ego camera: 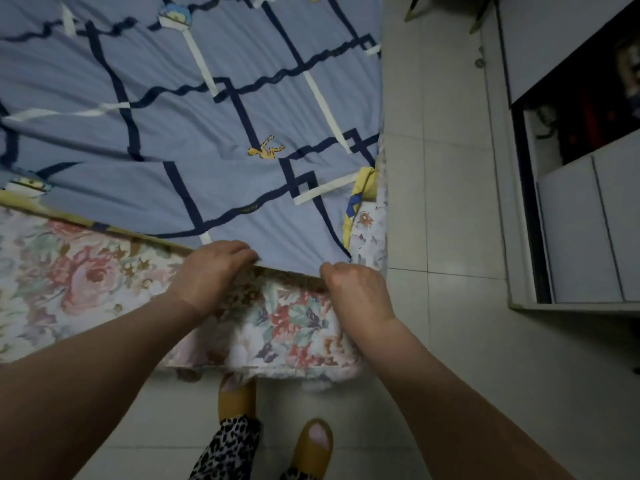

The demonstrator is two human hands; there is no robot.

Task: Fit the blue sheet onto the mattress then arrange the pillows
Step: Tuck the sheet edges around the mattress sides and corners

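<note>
Both hands, left hand and right hand, pinching near hem of blue sheet over floral mattress. Risk: uneven pull, right corner slipping off, wrinkles.

This is a bedroom in a home. A mattress with a flowered cover fills most of the room, and a blue sheet with dark lines and small cartoon figures lies over it, reaching the near edge. The floor is of pale tiles. Along the right side stands a white cabinet with flat doors and a dark open shelf. The person wears yellow house slippers and leopard-print trousers.
</note>
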